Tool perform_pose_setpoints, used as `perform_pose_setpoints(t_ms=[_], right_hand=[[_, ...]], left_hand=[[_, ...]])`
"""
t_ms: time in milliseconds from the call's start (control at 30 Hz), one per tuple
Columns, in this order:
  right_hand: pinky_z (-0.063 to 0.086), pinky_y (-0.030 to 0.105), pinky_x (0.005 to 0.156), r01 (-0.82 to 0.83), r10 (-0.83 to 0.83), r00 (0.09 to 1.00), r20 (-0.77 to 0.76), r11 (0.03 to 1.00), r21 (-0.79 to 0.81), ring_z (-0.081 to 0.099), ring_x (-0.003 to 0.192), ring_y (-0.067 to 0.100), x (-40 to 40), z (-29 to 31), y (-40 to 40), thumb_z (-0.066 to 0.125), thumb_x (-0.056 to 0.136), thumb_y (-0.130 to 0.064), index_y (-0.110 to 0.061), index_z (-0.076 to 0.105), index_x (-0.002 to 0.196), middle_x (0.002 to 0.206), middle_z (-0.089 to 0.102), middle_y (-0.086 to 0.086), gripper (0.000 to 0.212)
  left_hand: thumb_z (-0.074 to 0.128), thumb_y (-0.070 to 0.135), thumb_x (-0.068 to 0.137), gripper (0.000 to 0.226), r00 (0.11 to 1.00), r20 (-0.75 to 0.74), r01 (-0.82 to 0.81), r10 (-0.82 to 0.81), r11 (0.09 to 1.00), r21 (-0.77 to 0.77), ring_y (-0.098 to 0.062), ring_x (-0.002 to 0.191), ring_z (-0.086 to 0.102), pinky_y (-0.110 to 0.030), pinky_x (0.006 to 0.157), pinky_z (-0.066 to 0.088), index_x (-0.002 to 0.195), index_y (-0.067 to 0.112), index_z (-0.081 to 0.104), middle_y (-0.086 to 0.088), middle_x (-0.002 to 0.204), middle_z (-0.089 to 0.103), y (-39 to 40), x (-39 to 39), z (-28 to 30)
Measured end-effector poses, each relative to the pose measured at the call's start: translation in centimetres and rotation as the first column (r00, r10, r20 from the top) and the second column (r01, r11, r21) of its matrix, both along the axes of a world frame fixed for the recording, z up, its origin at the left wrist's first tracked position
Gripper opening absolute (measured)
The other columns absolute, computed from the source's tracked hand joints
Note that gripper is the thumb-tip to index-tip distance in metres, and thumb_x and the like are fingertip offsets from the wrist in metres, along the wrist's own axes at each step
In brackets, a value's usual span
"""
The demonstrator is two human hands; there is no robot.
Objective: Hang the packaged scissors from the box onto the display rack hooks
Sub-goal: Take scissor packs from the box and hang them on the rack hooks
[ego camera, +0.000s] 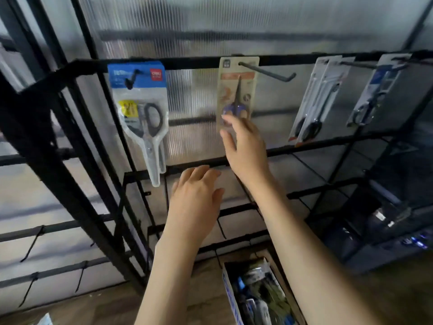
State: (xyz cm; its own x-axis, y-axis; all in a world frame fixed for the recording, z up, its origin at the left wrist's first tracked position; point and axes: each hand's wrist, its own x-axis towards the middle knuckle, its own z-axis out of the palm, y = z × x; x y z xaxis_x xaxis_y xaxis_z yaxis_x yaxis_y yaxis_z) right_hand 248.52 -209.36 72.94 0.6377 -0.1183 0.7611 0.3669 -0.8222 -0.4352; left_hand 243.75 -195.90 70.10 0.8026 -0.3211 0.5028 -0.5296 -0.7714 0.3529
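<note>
With the tan card-backed pack of blue-handled scissors (236,90) seated on the black wire hook (267,71), nothing is held by the open right hand (246,146) or open left hand (196,198), so another pack must be fetched from the cardboard box (257,294) below.

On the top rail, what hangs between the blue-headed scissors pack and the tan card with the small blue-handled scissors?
Nothing hangs there: in the head view, only bare rail separates the blue-headed pack from the tan card.

left hand (195,198): fingers straight | right hand (243,146): raised, fingers apparently relaxed (blurred)
</note>
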Motion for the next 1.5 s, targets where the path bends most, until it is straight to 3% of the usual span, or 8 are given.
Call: perform_pose_setpoints(t_ms=[267,367,567,667,800,1067,1300,1500], right_hand=[[0.043,0.024,0.086,0.331,-0.31,0.879,-0.362,0.944,-0.006,0.061,0.1,0.023,-9.9,-13.9,-12.5,0.064,0.088,-0.012,-0.006,0.062,0.119,0.107,0.067,0.009,0.031],[0.044,0.033,0.093,0.408,-0.37,0.742,-0.559,0.911,-0.062,0.057,0.111,0.026,-13.9,-18.4,-15.8,0.059,0.091,-0.021,-0.008,0.057,0.125,0.115,0.064,0.01,0.036],[0.039,0.04,0.103,0.466,-0.358,0.549,-0.755,0.881,-0.079,0.048,0.126,0.03,-19.7,-27.1,-19.1,0.063,0.088,-0.025,-0.008,0.054,0.131,0.133,0.055,0.013,0.047],[0.029,0.038,0.111,0.444,-0.315,0.429,-0.847,0.89,-0.106,0.037,0.135,0.029,-21.4,-31.3,-19.8,0.061,0.089,-0.027,-0.01,0.049,0.135,0.143,0.046,0.011,0.05],[0.029,0.042,0.112,0.4,-0.279,0.365,-0.888,0.909,-0.121,0.036,0.135,0.032,-22.7,-37.4,-20.2,0.064,0.087,-0.027,-0.009,0.049,0.134,0.143,0.045,0.013,0.052],[0.025,0.04,0.114,0.195,-0.207,0.221,-0.953,0.967,-0.165,0.026,0.14,0.027,-21.3,-54.9,-20.4,0.056,0.092,-0.035,-0.014,0.03,0.145,0.151,0.031,0.007,0.062],[0.028,0.038,0.112,0.064,-0.237,0.15,-0.96,0.971,-0.23,0.034,0.135,0.026,-22.4,-70.1,-21.6,0.059,0.089,-0.031,-0.013,0.035,0.141,0.147,0.038,0.008,0.06],[0.022,0.038,0.113,-0.03,-0.283,0.071,-0.956,0.958,-0.286,0.029,0.139,0.026,-22.6,-78.1,-24.2,0.056,0.092,-0.024,-0.012,0.036,0.142,0.149,0.036,0.009,0.056]], left_hand=[[0.061,0.027,0.088,0.03,0.953,-0.232,0.242,-0.195,0.951,0.195,-0.028,0.128,0.034,-0.046,0.104,0.036,0.116,0.019,0.063,-0.001,0.127,0.058,-11.4,-1.8,-8.6],[0.072,0.012,0.075,0.013,0.994,-0.067,0.101,-0.089,0.973,0.209,-0.03,0.123,0.034,-0.062,0.103,0.032,0.088,0.01,0.073,-0.016,0.114,0.064,-14.4,-3.0,-10.2],[0.057,0.02,0.086,0.033,0.988,-0.077,-0.126,0.132,0.989,0.079,-0.049,0.14,0.004,-0.058,0.112,0.0,0.119,0.018,0.062,-0.016,0.155,0.021,-16.9,-3.8,-14.3],[0.058,0.016,0.085,0.036,0.999,-0.044,0.017,-0.012,0.993,0.113,-0.044,0.141,0.013,-0.055,0.112,0.004,0.121,0.014,0.061,-0.02,0.151,0.028,-18.6,-5.8,-18.3],[0.059,0.018,0.084,0.036,0.962,-0.245,0.178,-0.124,0.961,0.212,-0.039,0.141,0.021,-0.055,0.111,0.013,0.119,0.011,0.061,-0.02,0.147,0.036,-20.5,-8.8,-26.5],[0.054,0.02,0.09,0.051,0.852,-0.522,0.298,-0.045,0.861,0.411,-0.03,0.146,0.007,-0.048,0.116,0.005,0.14,0.016,0.042,-0.014,0.154,0.023,-20.7,-7.3,-47.4],[0.051,0.023,0.09,0.057,0.816,-0.573,0.476,-0.077,0.652,0.59,-0.026,0.145,0.005,-0.042,0.116,0.006,0.143,0.014,0.032,-0.011,0.155,0.018,-20.0,-4.9,-64.0],[0.04,0.02,0.095,0.058,0.793,-0.602,0.599,-0.095,0.306,0.74,-0.028,0.145,-0.005,-0.048,0.116,0.0,0.147,0.011,0.015,-0.014,0.157,0.005,-20.3,-4.0,-73.4]])
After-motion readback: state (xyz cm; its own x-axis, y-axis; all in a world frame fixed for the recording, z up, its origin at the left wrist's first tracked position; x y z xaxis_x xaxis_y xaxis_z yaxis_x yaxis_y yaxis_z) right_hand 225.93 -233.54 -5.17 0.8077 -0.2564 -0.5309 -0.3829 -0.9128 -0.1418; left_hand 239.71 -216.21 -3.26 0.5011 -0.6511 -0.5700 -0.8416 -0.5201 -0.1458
